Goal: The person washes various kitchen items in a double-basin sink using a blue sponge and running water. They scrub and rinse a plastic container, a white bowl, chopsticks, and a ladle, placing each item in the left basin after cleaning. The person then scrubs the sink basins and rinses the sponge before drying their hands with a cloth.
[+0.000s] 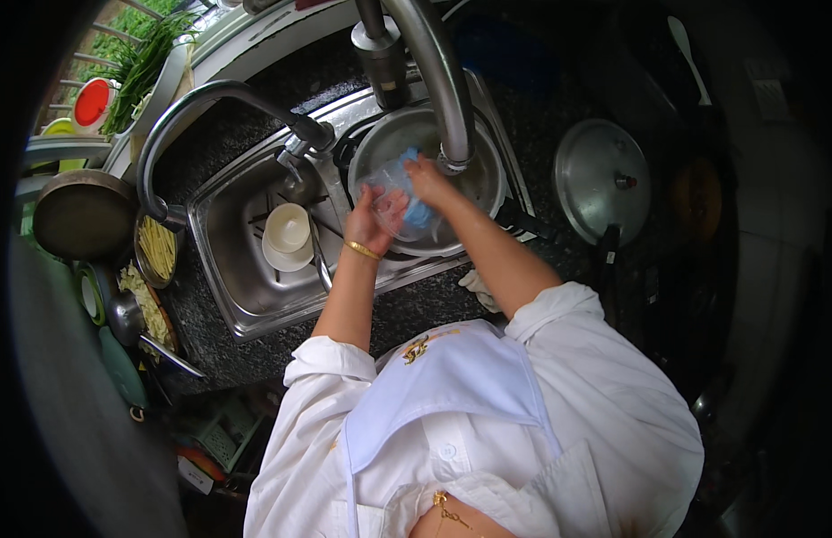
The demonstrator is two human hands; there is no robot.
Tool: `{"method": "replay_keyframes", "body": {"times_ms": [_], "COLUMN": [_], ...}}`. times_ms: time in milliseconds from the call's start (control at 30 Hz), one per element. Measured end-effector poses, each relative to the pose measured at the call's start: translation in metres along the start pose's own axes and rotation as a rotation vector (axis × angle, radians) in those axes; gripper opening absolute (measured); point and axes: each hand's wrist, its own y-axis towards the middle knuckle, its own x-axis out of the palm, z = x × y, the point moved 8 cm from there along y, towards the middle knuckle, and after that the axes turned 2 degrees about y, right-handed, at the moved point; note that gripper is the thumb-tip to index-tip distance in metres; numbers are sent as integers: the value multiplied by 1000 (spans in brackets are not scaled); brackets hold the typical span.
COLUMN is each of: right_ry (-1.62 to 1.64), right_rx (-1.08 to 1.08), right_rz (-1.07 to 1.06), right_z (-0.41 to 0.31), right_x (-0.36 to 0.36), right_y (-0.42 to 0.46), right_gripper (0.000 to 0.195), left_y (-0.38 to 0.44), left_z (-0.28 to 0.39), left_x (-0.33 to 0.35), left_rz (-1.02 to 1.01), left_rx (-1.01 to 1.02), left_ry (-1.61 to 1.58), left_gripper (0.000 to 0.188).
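My left hand (371, 220) grips a clear plastic container (389, 176) by its near left side, and some of its fingers show through the wall. In my right hand (430, 183) is a light blue cloth (420, 212), which lies against the container. Part of that cloth is hidden by the hand and seen through the plastic. Both hands are over a wide metal pot (488, 191) with black handles, set at the right part of the sink. Just above my right hand ends the spout of a thick metal faucet (454, 144); no running water can be made out.
In the left sink basin (234, 282) stand stacked white bowls (288, 227) and a ladle (301, 187). A curved faucet (187, 101) arches over it. A pressure cooker lid (594, 185) lies right. Left are a dark pan (85, 214), yellow strips (157, 245) and a cleaver-like tool (123, 373).
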Motion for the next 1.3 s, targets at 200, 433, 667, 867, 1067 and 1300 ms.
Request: {"method": "replay_keyframes", "body": {"times_ms": [200,433,667,867,1067,1300], "right_ry": [-418,550,939,504,410,357], "right_rx": [191,456,-6,-272,-492,-259], "right_rz": [129,96,114,190,457,160], "right_z": [73,26,-80,-92,-113,-97], "right_x": [-41,-41,-29,-16,-27,0], "right_y": [19,0,-52,-77,-85,-74], "right_gripper": [37,67,29,20,16,22], "left_y": [-29,-33,-23,-8,0,44], "left_z": [9,16,4,-7,-13,-26], "left_x": [9,6,17,27,29,-22], "left_rz": [295,349,304,131,138,-16], "left_rx": [183,217,68,39,107,199], "left_ry": [356,523,200,-69,-73,-244], "left_gripper": [23,36,29,34,37,34]}}
